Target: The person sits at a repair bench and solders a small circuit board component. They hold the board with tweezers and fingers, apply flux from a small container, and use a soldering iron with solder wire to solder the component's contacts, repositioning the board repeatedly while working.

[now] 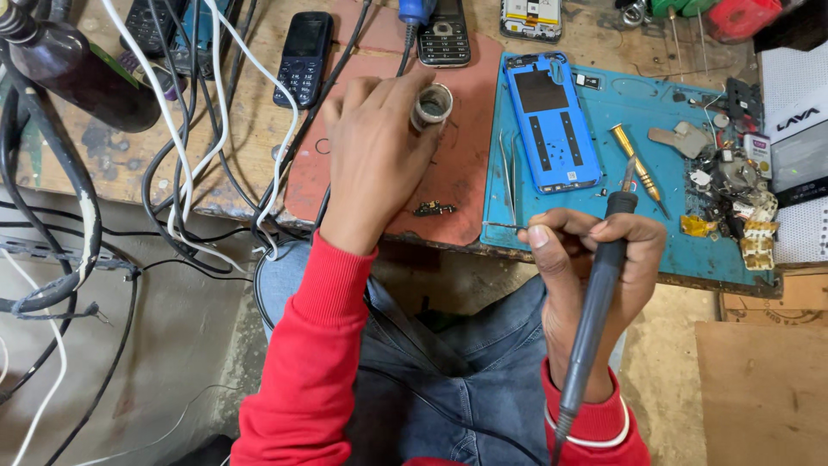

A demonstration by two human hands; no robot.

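- The right hand (595, 259) is closed in a fist round a dark soldering iron (599, 293), tip up, held just off the tabletop's (250, 129) near edge. Its cord runs down past the red sleeve.
- The left hand (375, 138) rests on the red work mat (466, 164), its fingers pinched round a small round tin (430, 105) that stands open-mouthed near the mat's middle. What the tin contains cannot be told.
- A tiny circuit part (434, 208) lies on the red mat near the near edge, between the two hands and touched by neither.
- To work well here, I judge the tin should stay steadied against the mat while the iron's tip comes to it at a shallow angle, with the hot barrel kept away from the left hand's fingers.
- On the blue mat (604, 233) to the right lie a blue phone back cover (552, 121), tweezers (509, 177) just beside it and a brass-handled tool (636, 160). Loose small parts (733, 190) crowd the right edge.
- Two keypad phones (304, 56) (444, 34) lie toward the far edge. White and black cables (185, 155) drape over the left near edge.
- Open room is narrow: the bare strip of red mat between tin and circuit part, and the gap above the lap. The cables to the left could snag a sleeve.
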